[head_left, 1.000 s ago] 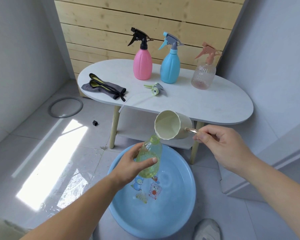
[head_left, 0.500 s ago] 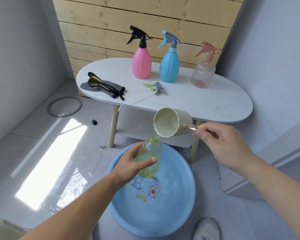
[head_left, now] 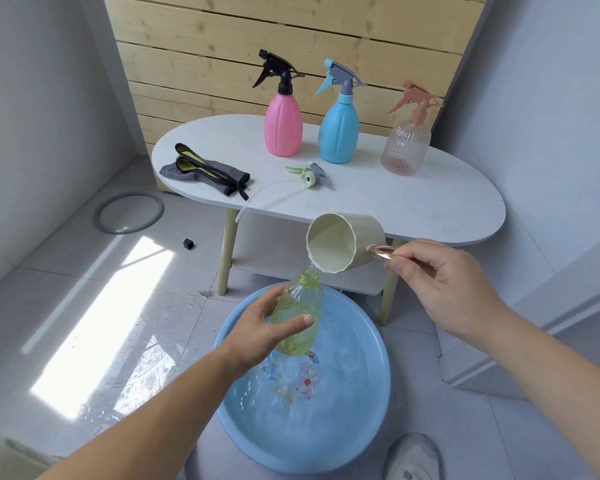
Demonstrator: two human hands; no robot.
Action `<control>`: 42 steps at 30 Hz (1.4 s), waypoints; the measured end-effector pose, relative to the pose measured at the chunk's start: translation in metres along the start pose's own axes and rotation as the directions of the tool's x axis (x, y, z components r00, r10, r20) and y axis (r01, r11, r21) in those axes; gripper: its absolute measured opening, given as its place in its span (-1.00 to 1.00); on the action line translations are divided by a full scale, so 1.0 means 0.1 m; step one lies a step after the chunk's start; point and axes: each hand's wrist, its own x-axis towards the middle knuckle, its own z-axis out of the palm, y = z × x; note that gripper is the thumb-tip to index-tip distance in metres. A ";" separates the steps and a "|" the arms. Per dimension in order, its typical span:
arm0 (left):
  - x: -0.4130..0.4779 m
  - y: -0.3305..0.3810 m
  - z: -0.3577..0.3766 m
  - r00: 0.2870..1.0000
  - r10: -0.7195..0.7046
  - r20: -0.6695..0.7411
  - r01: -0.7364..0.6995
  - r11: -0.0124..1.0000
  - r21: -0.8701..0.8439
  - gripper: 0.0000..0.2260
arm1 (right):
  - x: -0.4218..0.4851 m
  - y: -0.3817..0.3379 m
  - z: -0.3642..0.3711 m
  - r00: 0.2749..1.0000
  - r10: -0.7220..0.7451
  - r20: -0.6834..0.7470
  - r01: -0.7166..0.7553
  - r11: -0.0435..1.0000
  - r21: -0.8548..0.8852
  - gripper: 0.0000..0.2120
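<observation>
Filling underway: left hand [head_left: 257,336] grips the translucent green plastic bottle [head_left: 297,315], right hand [head_left: 440,282] pinches the tilted cream cup's [head_left: 343,242] handle; spray head [head_left: 309,173] unattached.

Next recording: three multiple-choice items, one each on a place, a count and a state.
1. The loose light-green spray head lies: A on the white oval table; B in the round blue plastic basin; C in the right hand.
2. Spray bottles on the table: A two; B three; C four.
3. The cream plastic cup is: A upright; B tipped, pouring; C inverted.
1A, it rests there; 2B, pink bottle, blue bottle, clear bottle; 3B, water runs into the translucent green bottle the left hand holds over the basin.
</observation>
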 end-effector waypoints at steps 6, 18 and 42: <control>0.00 -0.01 -0.01 1.000 0.002 -0.001 -0.002 1.000 -0.008 -0.42 | 0.01 0.04 0.00 0.999 -0.045 0.000 0.045 0.999 0.003 -0.87; 0.00 -0.03 -0.01 1.000 0.007 0.005 -0.007 1.000 0.002 -0.41 | 0.01 0.04 -0.01 0.989 -0.151 -0.001 0.150 0.987 -0.047 -0.84; -0.01 -0.03 -0.01 1.000 -0.002 -0.006 0.002 0.999 0.042 -0.43 | 0.03 0.06 0.01 0.963 -0.270 0.019 0.269 0.945 -0.188 -0.88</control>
